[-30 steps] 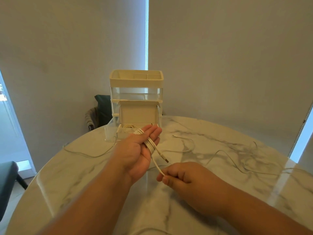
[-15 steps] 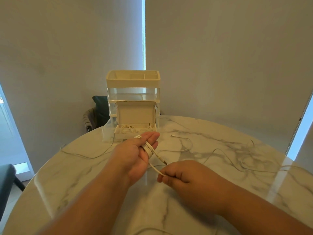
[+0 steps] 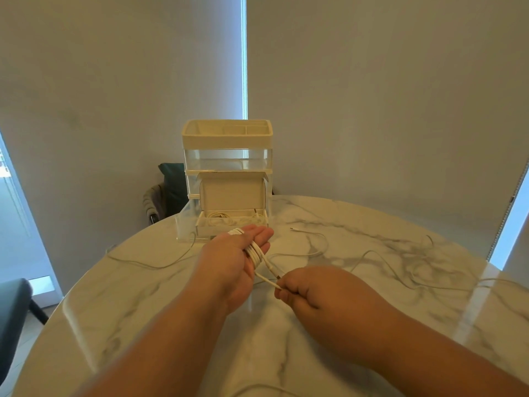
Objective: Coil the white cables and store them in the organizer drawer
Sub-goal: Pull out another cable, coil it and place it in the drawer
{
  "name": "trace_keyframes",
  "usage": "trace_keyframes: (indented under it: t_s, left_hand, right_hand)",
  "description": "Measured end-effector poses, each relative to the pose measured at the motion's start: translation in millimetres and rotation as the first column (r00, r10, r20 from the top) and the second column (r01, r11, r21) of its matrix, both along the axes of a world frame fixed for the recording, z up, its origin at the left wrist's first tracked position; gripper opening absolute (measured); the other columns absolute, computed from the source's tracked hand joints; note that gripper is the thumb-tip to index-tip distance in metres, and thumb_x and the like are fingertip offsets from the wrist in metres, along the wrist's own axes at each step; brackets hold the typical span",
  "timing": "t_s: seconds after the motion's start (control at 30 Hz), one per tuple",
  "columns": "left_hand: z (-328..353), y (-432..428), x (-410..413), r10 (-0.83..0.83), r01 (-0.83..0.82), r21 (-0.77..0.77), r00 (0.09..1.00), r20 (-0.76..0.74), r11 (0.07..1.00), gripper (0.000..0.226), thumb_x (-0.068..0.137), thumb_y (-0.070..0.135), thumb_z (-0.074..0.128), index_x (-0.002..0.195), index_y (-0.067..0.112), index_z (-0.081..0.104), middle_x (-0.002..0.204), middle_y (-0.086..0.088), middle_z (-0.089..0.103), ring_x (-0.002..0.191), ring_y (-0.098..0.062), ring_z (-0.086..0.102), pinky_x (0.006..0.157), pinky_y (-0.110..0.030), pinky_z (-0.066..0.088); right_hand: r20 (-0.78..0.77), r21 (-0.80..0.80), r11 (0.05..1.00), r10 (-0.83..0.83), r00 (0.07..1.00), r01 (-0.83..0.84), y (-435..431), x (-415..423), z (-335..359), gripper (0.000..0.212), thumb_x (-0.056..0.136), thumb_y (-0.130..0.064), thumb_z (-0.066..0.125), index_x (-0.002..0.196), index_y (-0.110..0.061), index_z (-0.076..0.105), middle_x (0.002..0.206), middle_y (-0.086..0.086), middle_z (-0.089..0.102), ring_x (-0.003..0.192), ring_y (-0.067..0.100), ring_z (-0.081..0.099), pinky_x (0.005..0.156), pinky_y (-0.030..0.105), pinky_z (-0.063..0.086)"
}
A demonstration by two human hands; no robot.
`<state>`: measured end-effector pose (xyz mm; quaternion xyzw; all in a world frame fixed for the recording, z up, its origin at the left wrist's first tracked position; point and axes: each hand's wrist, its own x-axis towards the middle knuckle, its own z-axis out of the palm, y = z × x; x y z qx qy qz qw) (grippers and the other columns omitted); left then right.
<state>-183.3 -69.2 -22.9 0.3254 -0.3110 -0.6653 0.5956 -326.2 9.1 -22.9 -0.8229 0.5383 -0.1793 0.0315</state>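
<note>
Over the bench [image 3: 286, 353], the left hand [image 3: 232, 262] is carrying the cable [image 3: 255, 253], wound in loops across its straight fingers. The right hand [image 3: 315, 290] is pinching the cable's free end just beside the loops. Beyond both hands the drawer [image 3: 210, 230] is standing open, with coiled cable lying inside. Loose cables [image 3: 313, 253] are lying to the right.

Risk, as judged: nothing is clamping the loops, so they may be sliding off if the fingers tip down. If the pinch slackens, the last turn may be springing open before reaching the drawer.
</note>
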Motion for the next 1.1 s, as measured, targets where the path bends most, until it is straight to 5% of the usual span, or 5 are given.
trace_keyframes:
  t_s: [0.27, 0.4, 0.63, 0.83, 1.1]
  left_hand:
    - [-11, 11, -11, 0.045, 0.158, -0.323, 0.840, 0.541, 0.933, 0.029, 0.092, -0.005, 0.056, 0.107, 0.018, 0.067, 0.103, 0.001, 0.075, 0.097, -0.009, 0.072, 0.089, -0.026, 0.054]
    - [-13, 17, -12, -0.041, 0.418, -0.303, 0.639, 0.768, 0.856, 0.015, 0.087, 0.019, 0.061, 0.097, 0.018, 0.072, 0.092, -0.009, 0.074, 0.090, -0.029, 0.069, 0.085, -0.042, 0.054]
    - [-8, 27, -10, 0.121, 0.501, -0.361, 0.448, 0.886, 0.786, 0.018, 0.096, 0.015, 0.053, 0.081, 0.014, 0.063, 0.081, -0.001, 0.054, 0.077, -0.006, 0.056, 0.072, -0.021, 0.046]
    - [-7, 29, -11, -0.495, 0.666, -0.216, 0.698, 0.518, 0.714, 0.047, 0.075, 0.028, 0.049, 0.105, -0.007, 0.055, 0.096, -0.022, 0.060, 0.091, -0.026, 0.062, 0.096, -0.044, 0.050]
    - [-5, 30, -12, -0.364, 0.655, -0.200, 0.617, 0.697, 0.728, 0.020, 0.096, -0.006, 0.046, 0.097, -0.001, 0.065, 0.091, -0.012, 0.070, 0.088, -0.019, 0.069, 0.093, -0.036, 0.054]
  right_hand:
    - [0.109, -0.158, 0.982, -0.091, 0.990, 0.108, 2, -14, 10, 0.023, 0.093, -0.046, 0.053, 0.090, -0.030, 0.069, 0.081, -0.013, 0.064, 0.081, 0.005, 0.056, 0.074, 0.030, 0.048]
    - [0.174, -0.213, 0.973, -0.057, 0.983, 0.094, 4, -18, 14, 0.008, 0.087, -0.043, 0.065, 0.091, -0.042, 0.072, 0.075, -0.022, 0.061, 0.082, 0.001, 0.055, 0.070, 0.019, 0.043]
    - [0.229, -0.227, 0.972, -0.007, 0.973, 0.060, 2, -24, 22, 0.011, 0.083, -0.030, 0.068, 0.085, -0.037, 0.076, 0.070, -0.023, 0.067, 0.076, 0.000, 0.062, 0.067, 0.022, 0.050]
    - [0.169, -0.306, 0.950, -0.016, 0.986, 0.068, 2, -28, 27, 0.011, 0.080, -0.030, 0.066, 0.074, -0.032, 0.075, 0.058, -0.017, 0.061, 0.071, 0.004, 0.055, 0.061, 0.014, 0.037]
    - [0.323, -0.260, 0.957, -0.040, 0.945, 0.129, 2, -30, 23, 0.007, 0.077, -0.035, 0.070, 0.075, -0.036, 0.076, 0.066, -0.021, 0.062, 0.084, -0.003, 0.057, 0.067, 0.010, 0.039]
